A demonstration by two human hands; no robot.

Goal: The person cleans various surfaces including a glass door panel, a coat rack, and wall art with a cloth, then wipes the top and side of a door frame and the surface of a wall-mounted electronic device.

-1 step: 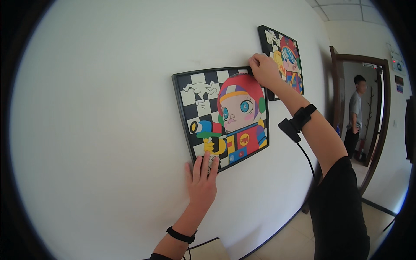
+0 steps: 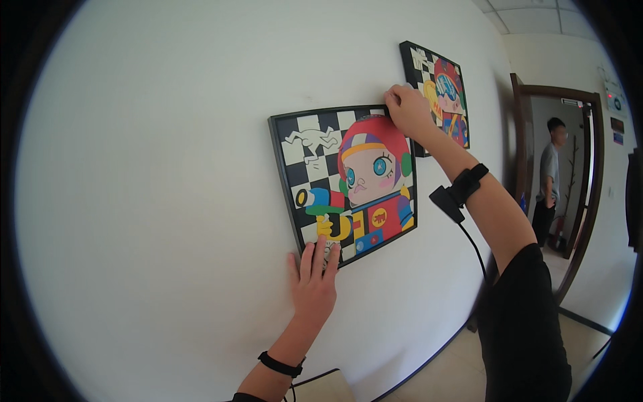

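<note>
A black-framed picture (image 2: 367,175) of a cartoon figure with a red helmet, on a black-and-white checkered ground, is against the white wall. Its lower left corner lies under the fingers of my left hand (image 2: 313,287), which are stretched out and spread, with the thumb beside the frame. At the upper right corner, my right hand (image 2: 410,112) is closed, fingers bent over the top edge of the frame. That corner is hidden behind the hand. The back of the picture does not show.
A second framed cartoon picture (image 2: 447,87) hangs farther right, partly behind my right hand. Beyond it, a person (image 2: 550,174) in a grey shirt stands past a brown door frame (image 2: 593,167). A dark cable (image 2: 477,244) hangs from the device (image 2: 459,193) on my right forearm. A pale surface (image 2: 325,388) is below.
</note>
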